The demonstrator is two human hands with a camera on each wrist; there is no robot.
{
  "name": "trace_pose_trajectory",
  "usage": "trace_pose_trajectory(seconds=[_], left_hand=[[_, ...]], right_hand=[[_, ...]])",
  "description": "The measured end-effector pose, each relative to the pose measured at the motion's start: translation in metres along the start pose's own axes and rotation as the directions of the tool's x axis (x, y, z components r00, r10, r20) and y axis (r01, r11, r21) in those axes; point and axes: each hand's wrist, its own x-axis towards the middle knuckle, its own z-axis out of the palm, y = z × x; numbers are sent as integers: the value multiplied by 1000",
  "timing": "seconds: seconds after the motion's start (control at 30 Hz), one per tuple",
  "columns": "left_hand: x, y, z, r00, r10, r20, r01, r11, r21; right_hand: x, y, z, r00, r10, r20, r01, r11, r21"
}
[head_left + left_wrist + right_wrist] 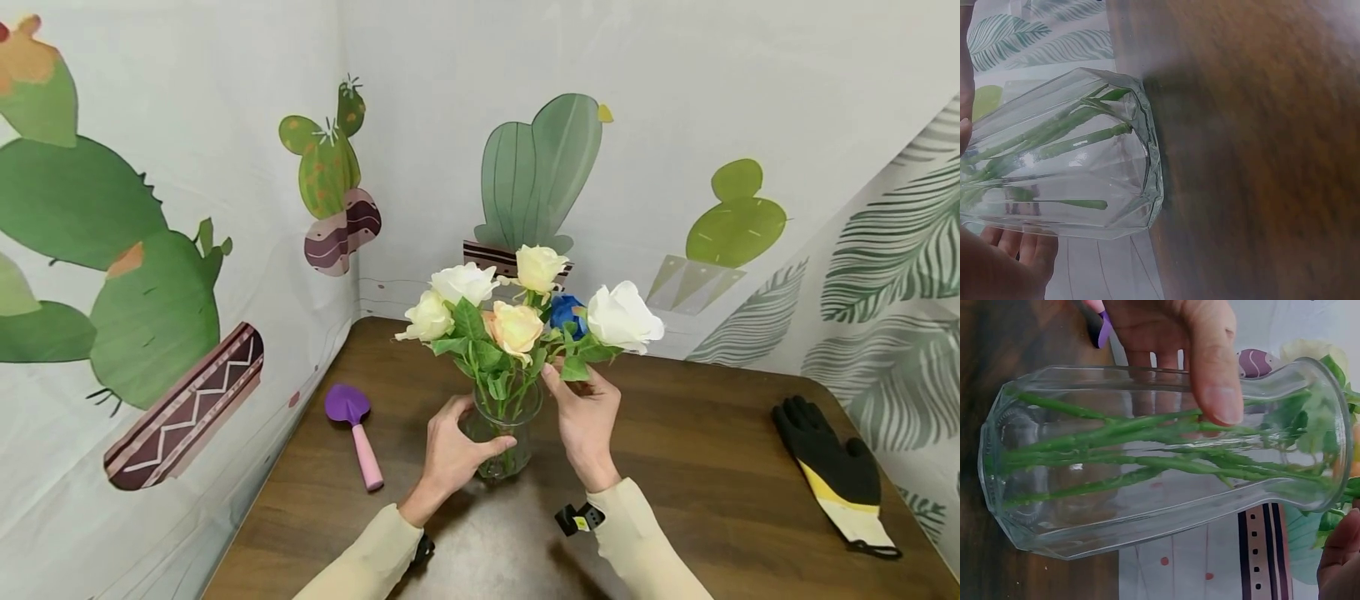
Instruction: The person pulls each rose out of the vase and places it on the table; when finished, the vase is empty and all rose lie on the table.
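Observation:
A clear glass vase point(501, 454) stands upright on the table, several green stems point(1110, 434) inside it. My left hand point(453, 450) grips the vase's side, its thumb across the front and fingers around the back. Above the rim spread a peach rose point(516, 329), a blue rose point(567, 315) and several cream and white ones. At the right leans a large white rose point(624, 317). My right hand point(587, 421) pinches among stem and leaves just below that white rose, beside the rim; leaves partly hide its fingertips.
A trowel point(365, 454) with a purple blade and pink handle lies left of the vase. At the table's right lies a black, yellow and white work glove point(832, 471). A cactus-printed cloth point(420, 167) hangs behind the wooden table point(697, 467).

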Motion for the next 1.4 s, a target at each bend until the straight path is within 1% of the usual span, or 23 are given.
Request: trace_pose_trajectory(seconds=[0.23,0.33,0.5,0.8,0.97,1.17,1.4], left_hand=[[0,-1,0,1000,17,-3,-17,1000,-9],[1,-1,0,1000,21,-1,-21,1000,-7],[1,-1,0,1000,18,1,-18,1000,1],[1,0,0,1000,-13,9,13,1000,-2],[1,1,0,1000,-22,12,22,1000,-4],[1,1,0,1000,-26,13,26,1000,-7],[1,0,1,1000,-21,6,21,1000,-4]], right_hand=[[-1,-3,-2,997,-61,48,61,998,-8],[0,-6,-4,995,-84,49,83,996,8],[1,-16,-7,995,-104,15,103,993,57],[10,-27,-11,993,-94,-75,106,978,181],[16,-35,-13,986,-128,-105,152,953,264],[24,-44,-17,971,-199,-132,233,909,345],[30,-52,-20,959,-226,-173,279,864,418]])
